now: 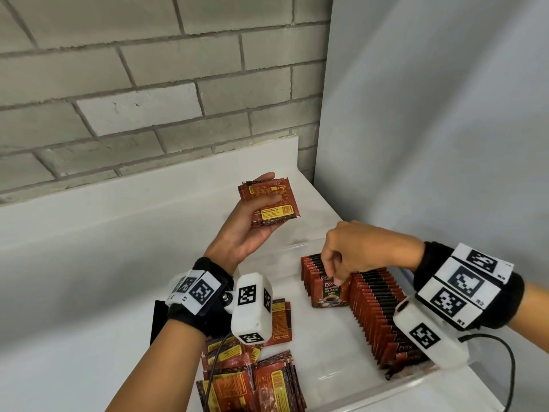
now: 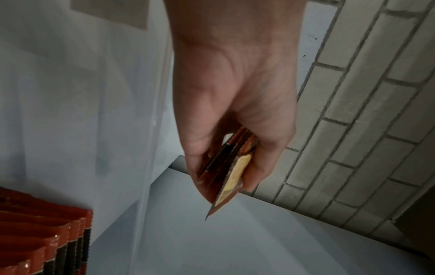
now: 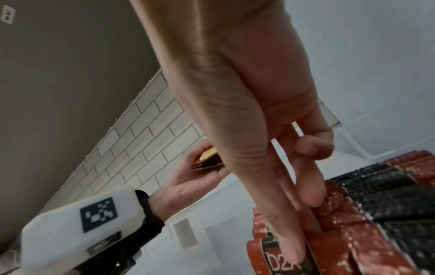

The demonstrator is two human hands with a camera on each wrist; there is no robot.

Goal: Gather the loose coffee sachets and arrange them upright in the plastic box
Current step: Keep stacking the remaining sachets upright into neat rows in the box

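Loose coffee sachets [image 1: 252, 379] are heaped on the white counter [image 1: 89, 292] at the near edge, left of the clear plastic box [image 1: 341, 379]. Inside the box, a long row of upright sachets [image 1: 374, 304] is seen. One sachet [image 1: 328, 291] is pinched at its top by the right hand [image 1: 356, 248]. Farther back, a small stack of sachets [image 1: 269, 205] is held in the raised left hand [image 1: 252, 224], thumb across it.
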